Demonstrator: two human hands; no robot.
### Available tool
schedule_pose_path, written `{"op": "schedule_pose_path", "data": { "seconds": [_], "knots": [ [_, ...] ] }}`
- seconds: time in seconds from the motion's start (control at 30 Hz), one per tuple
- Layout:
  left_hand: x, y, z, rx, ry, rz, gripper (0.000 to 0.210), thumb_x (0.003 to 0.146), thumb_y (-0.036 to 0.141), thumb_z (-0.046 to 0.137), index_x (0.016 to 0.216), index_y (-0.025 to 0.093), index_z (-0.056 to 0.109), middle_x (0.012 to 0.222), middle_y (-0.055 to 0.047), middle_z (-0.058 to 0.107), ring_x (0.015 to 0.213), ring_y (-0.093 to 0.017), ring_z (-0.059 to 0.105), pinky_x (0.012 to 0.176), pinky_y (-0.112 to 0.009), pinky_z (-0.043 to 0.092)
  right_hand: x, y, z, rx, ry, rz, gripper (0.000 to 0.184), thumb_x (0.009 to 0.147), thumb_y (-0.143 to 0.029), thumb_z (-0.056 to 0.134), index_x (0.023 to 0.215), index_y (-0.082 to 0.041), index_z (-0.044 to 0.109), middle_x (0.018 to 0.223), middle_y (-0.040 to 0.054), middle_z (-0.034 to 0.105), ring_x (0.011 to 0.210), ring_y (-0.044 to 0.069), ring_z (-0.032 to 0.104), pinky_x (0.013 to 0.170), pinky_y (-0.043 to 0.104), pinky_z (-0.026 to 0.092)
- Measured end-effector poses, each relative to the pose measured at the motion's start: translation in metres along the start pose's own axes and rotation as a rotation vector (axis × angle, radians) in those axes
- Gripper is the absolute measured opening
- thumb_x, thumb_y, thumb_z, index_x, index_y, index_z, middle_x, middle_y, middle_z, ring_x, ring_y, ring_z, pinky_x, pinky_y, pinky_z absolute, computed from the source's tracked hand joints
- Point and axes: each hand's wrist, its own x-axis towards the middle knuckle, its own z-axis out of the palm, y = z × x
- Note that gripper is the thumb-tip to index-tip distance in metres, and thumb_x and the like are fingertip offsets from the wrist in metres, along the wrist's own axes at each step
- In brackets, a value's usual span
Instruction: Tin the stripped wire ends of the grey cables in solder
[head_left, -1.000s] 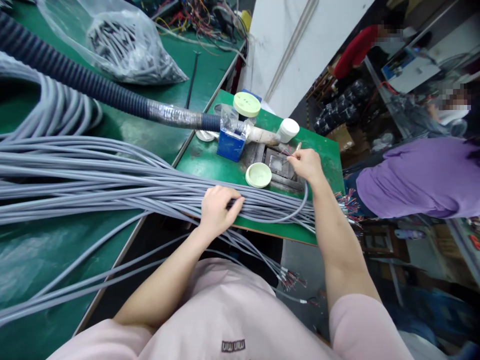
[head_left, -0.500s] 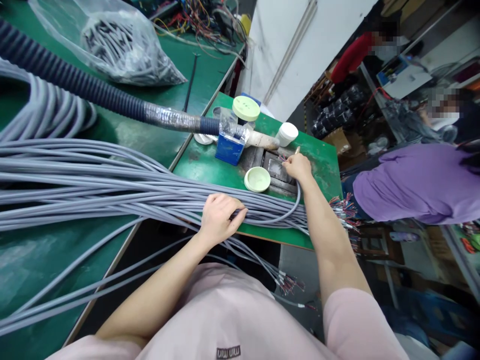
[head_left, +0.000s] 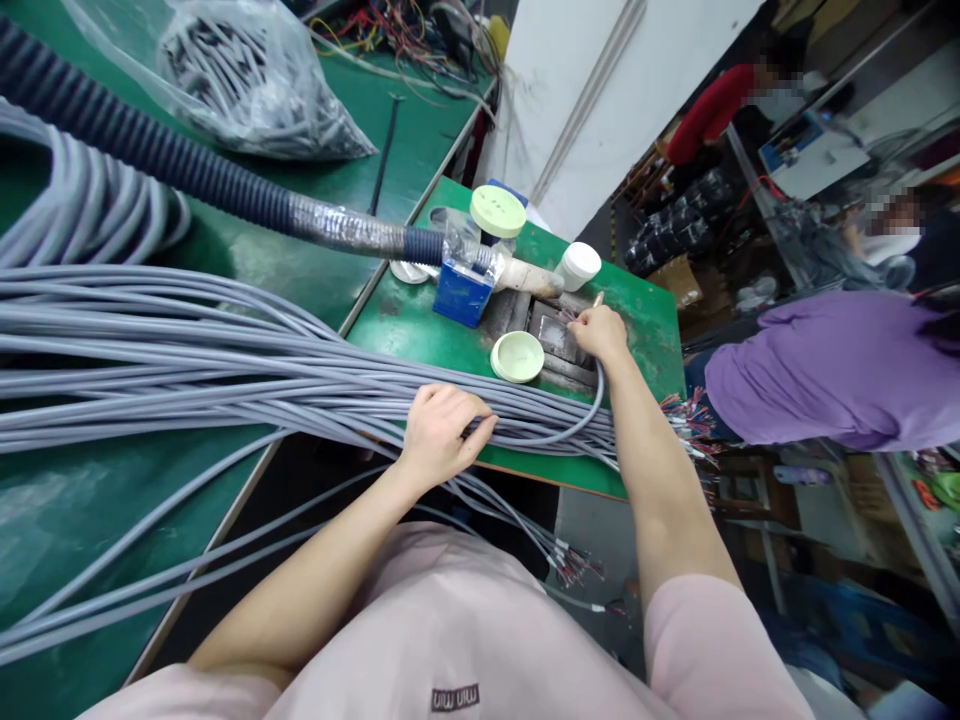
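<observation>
A single grey cable (head_left: 598, 392) is pinched between the thumb and fingers of the right hand (head_left: 601, 333), close to its end, so that the thin wires are presented over the dark metal plate (head_left: 553, 338) on the right part of the table (head_left: 641, 290). The cable is bent in a loop below that hand, presumably because its length is left lying along the bundle. The left hand (head_left: 441, 435) is laid over the near side of the cable bundle (head_left: 300, 360), its fingers curled and its thumb held apart; the strands are probably steadied this way, though whether any is gripped cannot be told. The nozzle (head_left: 531, 276) is rested on a blue block (head_left: 463, 294), by which its mouth seems to be raised and aimed at the plate, perhaps for drawing off fumes. A pale green tub (head_left: 517, 357) is set just left of the plate, apparently within easy reach, and a white jar (head_left: 579, 264) is stood on the far side, beside the nozzle's mouth.
</observation>
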Motion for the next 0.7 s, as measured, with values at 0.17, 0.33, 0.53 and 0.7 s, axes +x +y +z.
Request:
{"op": "schedule_pose_path", "data": {
  "seconds": [0.17,0.33,0.53,0.7],
  "knots": [
    [0.0,0.0,0.0,0.007,-0.01,-0.006,0.007,0.085,0.023,0.061,0.079,0.021,0.062,0.076,0.002,0.072,0.073,-0.014,0.062,0.078,-0.033,0.038,0.0,0.002,-0.001,-0.003,0.008,0.009,0.029,0.084,-0.032,0.054,0.097,-0.016,0.075,0.104,0.016,0.073,0.103,0.028,0.066,0.088,0.035,0.049],
    [0.0,0.0,0.0,-0.002,-0.017,-0.021,0.007,0.085,0.023,0.06,0.078,0.021,0.062,0.076,0.002,0.072,0.074,-0.014,0.063,0.079,-0.033,0.039,0.0,-0.002,0.003,-0.003,-0.022,0.028,0.029,0.084,-0.031,0.055,0.097,-0.016,0.075,0.105,0.0163,0.072,0.104,0.028,0.066,0.089,0.035,0.049],
    [0.0,0.0,0.0,-0.021,-0.031,-0.04,0.006,0.085,0.023,0.06,0.079,0.022,0.062,0.077,0.002,0.072,0.075,-0.015,0.064,0.08,-0.034,0.039,0.0,-0.001,0.002,0.042,0.007,0.029,0.027,0.082,-0.029,0.056,0.096,-0.016,0.076,0.103,0.015,0.073,0.1,0.026,0.066,0.086,0.033,0.048],
    [0.0,0.0,0.0,-0.012,-0.035,-0.057,0.008,0.085,0.024,0.059,0.079,0.021,0.062,0.077,0.001,0.073,0.075,-0.015,0.064,0.08,-0.034,0.039,-0.026,0.012,-0.013,0.302,0.153,-0.047,0.024,0.077,-0.031,0.059,0.067,-0.014,0.072,0.067,0.0055,0.068,0.073,0.02,0.064,0.069,0.028,0.044]
  ]
}}
